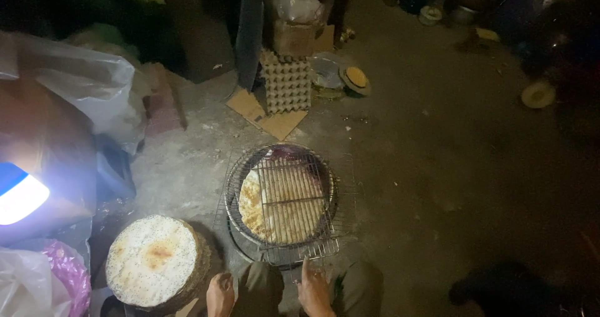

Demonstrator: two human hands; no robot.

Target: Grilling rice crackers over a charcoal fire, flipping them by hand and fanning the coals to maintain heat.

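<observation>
A round flatbread [275,204] lies under a wire grill rack [284,198] on a small round stove [250,245] on the floor. My right hand [314,290] is at the rack's near edge, one finger pointing up and touching the wire frame. My left hand [220,294] is closed into a loose fist by my knee, holding nothing that I can see. It sits next to a stack of flatbreads [152,268] at the lower left, the top one pale with brown spots.
A bright lamp [19,195] glares at the left edge among plastic bags [87,86]. Egg cartons [287,83] and cardboard [265,117] stand behind the stove. Small round dishes [537,95] lie on the dark concrete floor at the right.
</observation>
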